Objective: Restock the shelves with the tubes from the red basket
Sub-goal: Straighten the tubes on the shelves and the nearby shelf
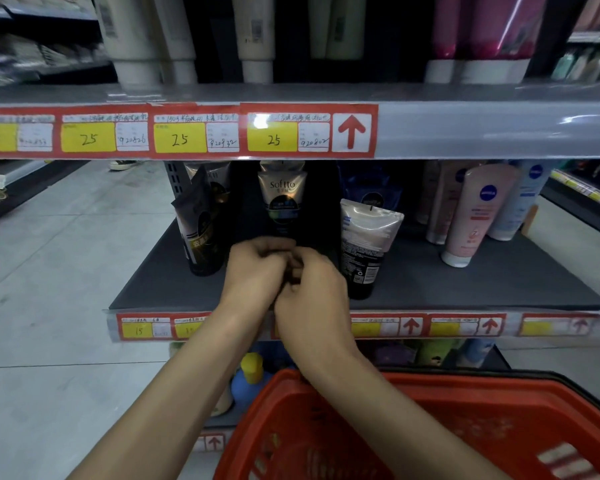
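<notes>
- You had a dim aisle; the lower shelf sat in deep shadow at its back.
- Glare flared white on the price strip.
- The upper tubes were blurred, your left hand and right hand looked soft, and the edges bowed.

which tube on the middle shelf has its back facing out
The silver-topped black tube beside the right hand: it shows small print, while the Softto tube and pink Nivea tube show logos.

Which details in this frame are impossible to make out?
1. Head view: whatever the left hand and right hand hold; their curled fingers cover it.
2. Contents of the red basket: cut off by the bottom edge, arms in front.
3. The lower price labels: blurred.
4. The top-shelf bottles: cropped by the top edge.
</notes>
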The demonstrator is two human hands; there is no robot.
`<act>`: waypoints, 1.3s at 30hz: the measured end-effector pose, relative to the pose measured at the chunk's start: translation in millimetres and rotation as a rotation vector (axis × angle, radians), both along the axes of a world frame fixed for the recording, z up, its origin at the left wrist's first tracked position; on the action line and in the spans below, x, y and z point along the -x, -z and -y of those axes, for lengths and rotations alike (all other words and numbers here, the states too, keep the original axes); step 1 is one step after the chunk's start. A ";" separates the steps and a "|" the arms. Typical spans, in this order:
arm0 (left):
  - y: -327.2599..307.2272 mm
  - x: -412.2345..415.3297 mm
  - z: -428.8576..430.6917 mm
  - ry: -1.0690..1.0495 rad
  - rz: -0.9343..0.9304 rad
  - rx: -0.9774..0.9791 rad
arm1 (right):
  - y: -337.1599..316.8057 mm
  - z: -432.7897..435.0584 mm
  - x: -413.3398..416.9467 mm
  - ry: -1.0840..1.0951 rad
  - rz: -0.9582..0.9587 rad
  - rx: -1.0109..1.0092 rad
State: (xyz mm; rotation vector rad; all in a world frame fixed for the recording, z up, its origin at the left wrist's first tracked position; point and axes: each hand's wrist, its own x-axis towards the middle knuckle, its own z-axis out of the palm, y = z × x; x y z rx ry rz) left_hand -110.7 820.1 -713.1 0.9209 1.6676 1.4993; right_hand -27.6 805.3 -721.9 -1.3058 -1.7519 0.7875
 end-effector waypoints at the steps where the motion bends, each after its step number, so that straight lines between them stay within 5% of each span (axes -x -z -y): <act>1: 1.1 -4.0 1.9 0.013 0.006 0.005 | 0.6 4.7 -8.8 0.005 -0.005 -0.017; 9: 12.1 -36.3 -5.0 0.182 -0.281 0.049 | 5.4 -6.4 -87.0 0.288 0.004 -0.024; 15: 15.9 -58.7 -3.2 0.056 -0.444 0.028 | 8.1 -24.7 -93.4 0.199 0.102 0.075; 24: 14.4 -42.9 10.2 0.021 -0.347 -0.011 | 16.8 -17.4 -76.1 0.178 -0.030 0.021; 39: 14.8 9.9 13.4 0.063 -0.407 -0.042 | 13.0 -21.0 -52.4 0.137 0.116 -0.027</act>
